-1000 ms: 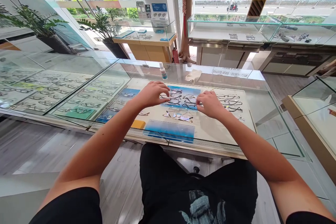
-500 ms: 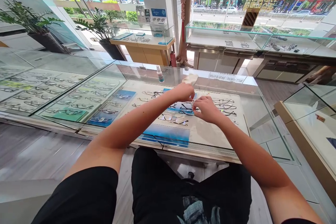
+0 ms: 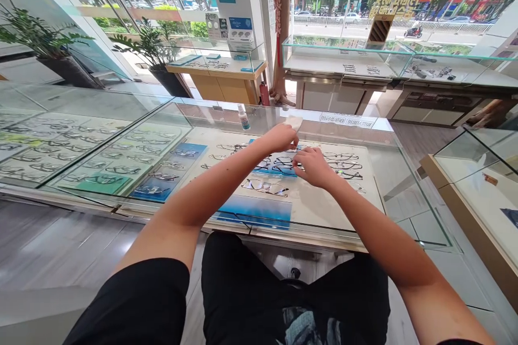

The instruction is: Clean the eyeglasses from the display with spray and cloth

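My left hand (image 3: pixel 284 138) is over the glass display case (image 3: pixel 324 210), its fingers bent downward and closed around something too small to make out. Just to the right and nearer to me is my right hand (image 3: pixel 312 166), thumb and fingers curled together; what is in them cannot be told apart from the eyeglasses seen through the glass. A pale cloth (image 3: pixel 294 122) lies on the glass behind my left hand. Beyond my left forearm a small spray bottle (image 3: pixel 243 117) stands upright. Under the hands, dark-framed eyeglasses (image 3: pixel 283 163) rest inside the case on a blue card.
More eyeglasses (image 3: pixel 265 187) lie in the case in front of my hands, near a blue panel (image 3: pixel 254 212). Rows of frames fill the left case section (image 3: pixel 52 145). Another glass case (image 3: pixel 457 172) stands at right. Potted plants (image 3: pixel 149 46) and further showcases (image 3: pixel 340 62) line the windows.
Both hands have moved slightly apart from each other, the left staying above the cloth's near edge. The view has shifted a little.
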`<action>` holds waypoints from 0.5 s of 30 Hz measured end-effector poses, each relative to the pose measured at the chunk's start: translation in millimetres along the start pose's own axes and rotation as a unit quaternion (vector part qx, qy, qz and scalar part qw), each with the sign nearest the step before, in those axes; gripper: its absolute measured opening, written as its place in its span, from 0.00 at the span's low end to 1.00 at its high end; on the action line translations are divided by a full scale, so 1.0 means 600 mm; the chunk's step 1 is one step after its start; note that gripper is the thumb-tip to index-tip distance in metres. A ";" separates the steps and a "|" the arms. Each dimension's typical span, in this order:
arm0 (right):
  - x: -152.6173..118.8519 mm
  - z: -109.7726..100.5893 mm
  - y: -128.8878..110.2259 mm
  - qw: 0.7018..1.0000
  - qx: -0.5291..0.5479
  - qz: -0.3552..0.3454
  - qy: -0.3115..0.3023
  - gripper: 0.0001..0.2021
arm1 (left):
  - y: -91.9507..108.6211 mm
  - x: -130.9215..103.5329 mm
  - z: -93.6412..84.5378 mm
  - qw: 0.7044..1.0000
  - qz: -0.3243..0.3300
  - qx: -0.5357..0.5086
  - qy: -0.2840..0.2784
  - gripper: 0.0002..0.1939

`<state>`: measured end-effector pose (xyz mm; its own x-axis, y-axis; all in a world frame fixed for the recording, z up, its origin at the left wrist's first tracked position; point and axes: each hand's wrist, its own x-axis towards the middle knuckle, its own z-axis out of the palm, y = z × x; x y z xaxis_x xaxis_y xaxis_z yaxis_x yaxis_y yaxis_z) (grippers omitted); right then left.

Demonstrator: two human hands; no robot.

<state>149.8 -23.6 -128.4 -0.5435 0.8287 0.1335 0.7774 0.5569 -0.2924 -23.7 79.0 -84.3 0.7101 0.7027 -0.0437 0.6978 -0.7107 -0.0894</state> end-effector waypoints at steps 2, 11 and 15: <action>0.003 -0.001 -0.003 1.000 0.004 0.005 0.002 0.10 | 0.000 -0.003 -0.003 1.000 0.000 0.000 -0.002 0.12; -0.046 -0.117 0.088 0.968 0.147 0.067 0.193 0.07 | 0.077 -0.016 -0.053 0.995 0.009 -0.040 0.089 0.14; -0.067 -0.141 0.154 0.931 0.143 0.165 0.292 0.09 | 0.174 0.010 -0.069 0.996 0.065 -0.056 0.023 0.12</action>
<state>270.3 -0.8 -80.4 0.0407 0.8870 0.4600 0.7105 0.2980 -0.6375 57.3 7.6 -52.8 0.7971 0.6039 -0.0025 0.6037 -0.7968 0.0250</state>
